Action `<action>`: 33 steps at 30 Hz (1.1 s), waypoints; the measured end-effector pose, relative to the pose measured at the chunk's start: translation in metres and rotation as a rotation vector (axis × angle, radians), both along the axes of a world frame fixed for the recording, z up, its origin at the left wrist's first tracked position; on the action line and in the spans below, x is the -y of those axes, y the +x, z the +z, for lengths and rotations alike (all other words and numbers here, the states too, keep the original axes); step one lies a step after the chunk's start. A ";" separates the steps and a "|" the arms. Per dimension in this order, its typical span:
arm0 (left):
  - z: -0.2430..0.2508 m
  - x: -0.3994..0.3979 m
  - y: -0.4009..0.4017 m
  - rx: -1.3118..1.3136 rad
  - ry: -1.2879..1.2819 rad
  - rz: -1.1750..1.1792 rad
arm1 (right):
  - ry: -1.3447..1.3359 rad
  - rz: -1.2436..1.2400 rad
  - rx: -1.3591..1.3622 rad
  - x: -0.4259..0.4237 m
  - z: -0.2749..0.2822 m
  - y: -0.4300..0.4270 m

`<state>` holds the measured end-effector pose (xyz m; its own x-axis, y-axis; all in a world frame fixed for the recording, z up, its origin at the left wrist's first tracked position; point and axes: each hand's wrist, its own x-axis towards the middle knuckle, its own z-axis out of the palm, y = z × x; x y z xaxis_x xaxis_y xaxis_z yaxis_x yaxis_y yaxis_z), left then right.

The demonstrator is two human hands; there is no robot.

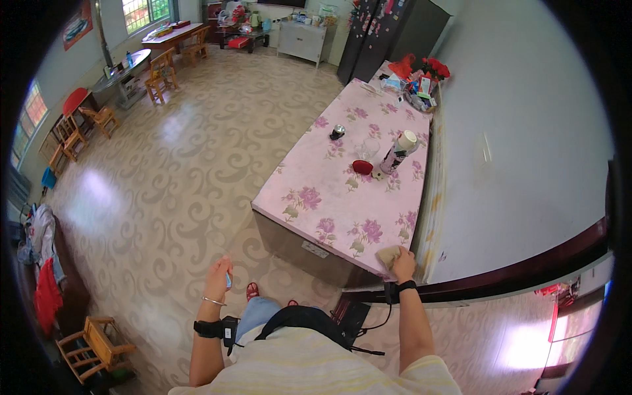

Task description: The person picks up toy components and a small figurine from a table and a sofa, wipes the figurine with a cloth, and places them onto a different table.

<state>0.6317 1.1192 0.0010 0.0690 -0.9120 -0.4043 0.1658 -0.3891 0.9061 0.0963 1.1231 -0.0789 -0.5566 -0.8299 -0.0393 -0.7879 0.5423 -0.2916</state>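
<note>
My right hand (405,266) presses a folded beige cloth (388,256) onto the near right corner of a long table with a pink floral tablecloth (306,165). My left hand (217,277) is raised over the floor, left of the table, with its fingers curled round a small light-blue object (228,280). Most of that object is hidden by the hand. Farther up the tabletop stand a floral thermos flask (395,154) with a cream lid, a clear glass bowl (368,149) and a small dark jar (337,132). A dark red case (362,167) lies beside the bowl.
A wall (513,163) runs along the table's right side. Clutter and red flowers (435,68) occupy its far end, near a dark refrigerator (390,37). A wooden stool (101,345) is at lower left. Wooden chairs (160,74) stand along the left side.
</note>
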 end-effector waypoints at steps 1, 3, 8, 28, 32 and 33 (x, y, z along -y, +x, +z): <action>0.003 -0.009 0.000 -0.056 0.025 0.050 | 0.005 0.011 0.000 0.011 0.004 0.003; 0.009 -0.015 -0.001 -0.052 0.032 0.073 | -0.108 0.276 0.216 0.041 0.011 0.014; 0.015 -0.009 0.006 0.011 0.031 0.064 | -0.141 0.548 0.578 0.114 0.016 0.111; -0.011 0.164 0.121 0.115 0.038 -0.066 | -0.249 0.178 0.380 0.268 -0.007 0.100; -0.008 0.200 0.099 0.115 0.067 -0.141 | -0.184 0.028 0.312 0.280 0.019 0.070; -0.010 0.209 0.087 0.109 0.053 -0.174 | -0.191 -0.049 0.382 0.281 0.032 0.064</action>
<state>0.7190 0.9101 -0.0092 -0.0421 -0.8915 -0.4511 -0.0062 -0.4513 0.8924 0.1608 0.8420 -0.0466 -0.5705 -0.8154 -0.0986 -0.5788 0.4842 -0.6561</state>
